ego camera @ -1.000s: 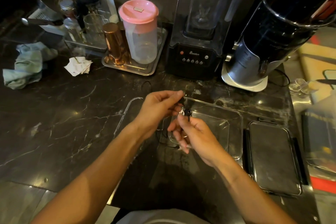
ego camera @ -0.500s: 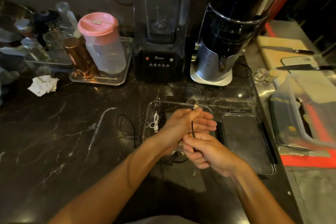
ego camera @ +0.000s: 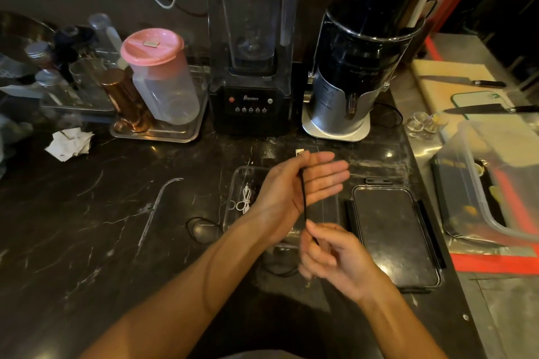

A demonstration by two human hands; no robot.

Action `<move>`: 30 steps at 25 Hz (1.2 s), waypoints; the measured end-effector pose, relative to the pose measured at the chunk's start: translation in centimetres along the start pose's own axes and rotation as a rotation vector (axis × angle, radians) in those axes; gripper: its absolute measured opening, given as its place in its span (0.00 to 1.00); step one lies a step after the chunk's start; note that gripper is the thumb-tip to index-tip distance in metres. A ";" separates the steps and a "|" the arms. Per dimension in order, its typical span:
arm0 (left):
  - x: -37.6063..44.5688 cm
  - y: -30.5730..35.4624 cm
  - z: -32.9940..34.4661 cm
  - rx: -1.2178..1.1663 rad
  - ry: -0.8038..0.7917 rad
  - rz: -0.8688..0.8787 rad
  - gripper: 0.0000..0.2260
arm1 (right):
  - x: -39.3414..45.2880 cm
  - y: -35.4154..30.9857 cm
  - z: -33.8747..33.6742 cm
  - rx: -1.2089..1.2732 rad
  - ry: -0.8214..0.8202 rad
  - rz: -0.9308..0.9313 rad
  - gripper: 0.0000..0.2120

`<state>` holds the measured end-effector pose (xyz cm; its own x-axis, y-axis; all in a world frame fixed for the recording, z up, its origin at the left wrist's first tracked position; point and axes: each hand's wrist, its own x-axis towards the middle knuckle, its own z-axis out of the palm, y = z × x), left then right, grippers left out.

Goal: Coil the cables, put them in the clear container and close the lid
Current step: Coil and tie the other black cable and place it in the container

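a: how far along?

b: one white cable (ego camera: 246, 198) lies coiled in the clear box (ego camera: 329, 210) on the worktop (ego camera: 87, 227). the black cable (ego camera: 303, 192) is mid-coil, its tail trailing on the worktop.

a: grip?

b: left hand (ego camera: 300, 186) has flat fingers, thumb pinning the cable near its plug; right hand (ego camera: 329, 256) pinches it lower down.

a: lid?

b: lid (ego camera: 393, 236) is off, just beside the box. closing comes last.

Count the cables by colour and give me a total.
Black cables: 1, held in the left hand and right hand, black cable
White cables: 1, coiled white cable in the clear container
Total: 2
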<state>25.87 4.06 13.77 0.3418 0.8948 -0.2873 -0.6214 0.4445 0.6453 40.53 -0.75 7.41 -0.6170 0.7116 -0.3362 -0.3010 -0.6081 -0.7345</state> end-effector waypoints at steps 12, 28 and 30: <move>0.2 -0.5 -0.6 -0.171 -0.026 -0.127 0.19 | 0.1 0.1 -1.3 0.103 -0.023 0.143 0.15; -0.1 -0.9 -2.1 0.449 -0.081 -0.460 0.23 | 0.8 -12.2 -4.3 -0.501 0.256 0.178 0.16; 0.3 -1.7 -2.1 0.387 0.015 -0.401 0.22 | 1.0 -12.5 -2.7 -0.524 0.311 0.118 0.14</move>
<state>25.51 3.64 11.10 0.4864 0.6605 -0.5720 -0.1392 0.7049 0.6955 45.61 8.52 14.66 -0.3601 0.7670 -0.5311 0.2022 -0.4916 -0.8470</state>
